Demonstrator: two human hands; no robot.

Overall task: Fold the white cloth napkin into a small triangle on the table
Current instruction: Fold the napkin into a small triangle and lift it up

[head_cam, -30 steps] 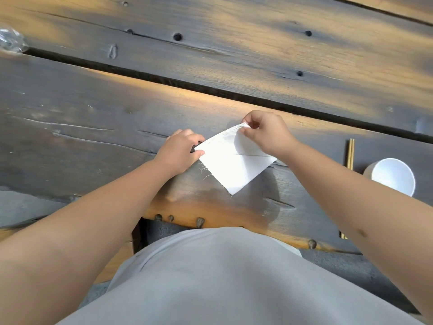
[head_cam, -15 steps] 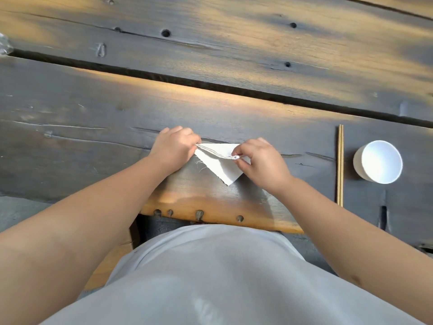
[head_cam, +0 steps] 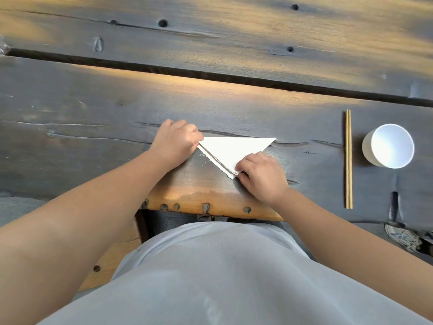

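Observation:
The white cloth napkin lies flat on the dark wooden table as a triangle, its long edge facing away from me and one point toward the right. Frayed threads hang from its stacked left edge. My left hand pinches the left corner with curled fingers. My right hand presses and pinches the near corner, covering the lower tip. Both hands rest on the tabletop.
A pair of wooden chopsticks lies straight to the right of the napkin. A white cup stands further right. A dark gap runs between the table planks beyond the napkin. The table's near edge is just under my hands.
My right hand carried the far corner down over the cloth to the near corner, turning the napkin into a flat triangle. My left hand stayed on the left corner.

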